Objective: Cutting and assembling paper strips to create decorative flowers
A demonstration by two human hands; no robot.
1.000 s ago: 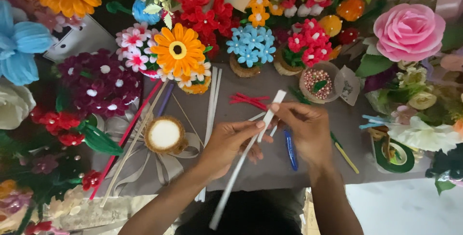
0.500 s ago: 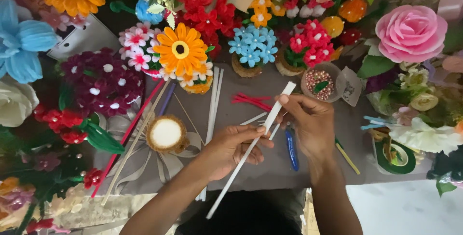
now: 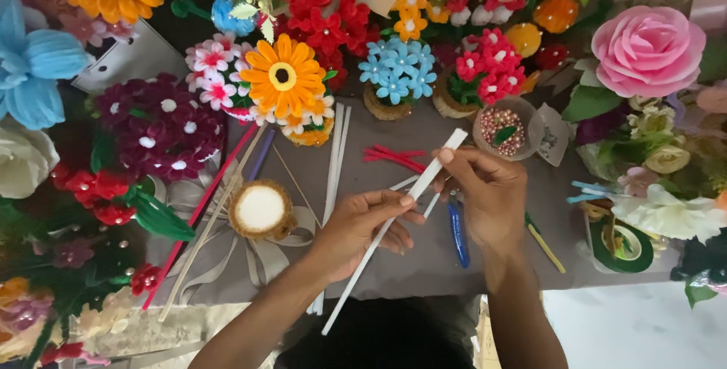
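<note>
Grey table (image 3: 424, 252) ran across the middle, ringed by craft flowers. Landmark used: the orange daisy (image 3: 282, 76), upper centre.

Left of the daisy and a bit lower sat a dark maroon flower cluster (image 3: 155, 127) with white centres. Far left of the daisy, a blue flower (image 3: 34, 66). Far right of the daisy, a big pink rose (image 3: 647, 49). Just right of the daisy, a small pot of light blue flowers (image 3: 397, 74), then a pot of red-and-white flowers (image 3: 488, 70) beyond that.

Below the daisy and slightly left, a round white-topped spool (image 3: 259, 208) rested on a pale ribbon bow. Right of the daisy and lower, a clear cup of pink beads (image 3: 501, 127). Far lower right of the daisy, a roll of green tape (image 3: 621, 244).

Task thing: a long white stick (image 3: 390, 225), slanting from below the daisy up toward the bead cup, raised over the table, lower right of the daisy.

Left hand (image 3: 363, 225) pinched the stick near its middle, thumb and fingers closed on it. Right hand (image 3: 485, 191) gripped the stick's upper part, fingers curled around it, thumb tip on top.

Between the hands, low down, a blue pen-like tool (image 3: 458, 234) lay on the table. Red pipe cleaners (image 3: 394, 157) lay right of the daisy, just above the hands.
</note>
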